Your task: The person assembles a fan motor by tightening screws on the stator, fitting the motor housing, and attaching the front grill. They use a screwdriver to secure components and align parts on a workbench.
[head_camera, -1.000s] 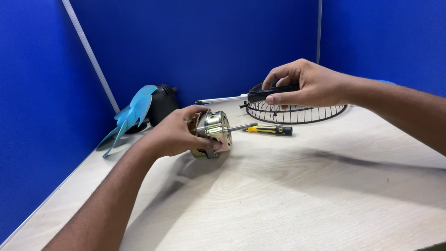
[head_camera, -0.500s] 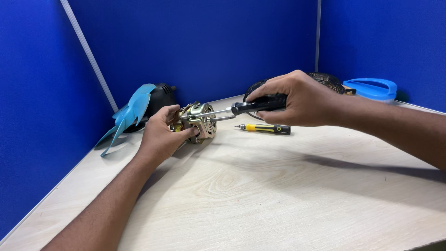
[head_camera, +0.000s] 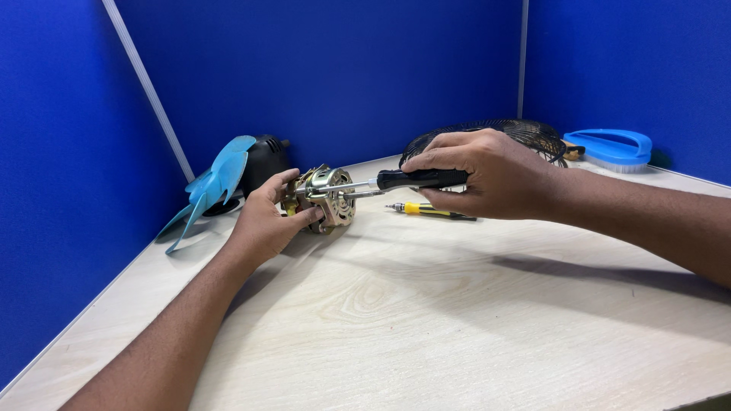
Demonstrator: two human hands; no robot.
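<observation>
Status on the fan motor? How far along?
Done: the blue fan blade and black wire guard lie apart on the pale wooden table. In hand: the left hand steadies the bare metal motor; the right hand works a black-handled screwdriver at it. Left: the motor casing looks closed.

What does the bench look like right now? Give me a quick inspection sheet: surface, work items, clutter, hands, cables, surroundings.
Surface: pale wooden table, bare in front.
Job's things: metal fan motor lying on its side; black-handled screwdriver with its tip at the motor's face.
Clutter: yellow-handled screwdriver lying flat; blue fan blade leaning on a black housing; black wire fan guard; blue ring part at far right.
Hands: left hand grips the motor; right hand holds the black-handled screwdriver.
Cables: nothing seen.
Surroundings: blue partition walls on three sides.
</observation>
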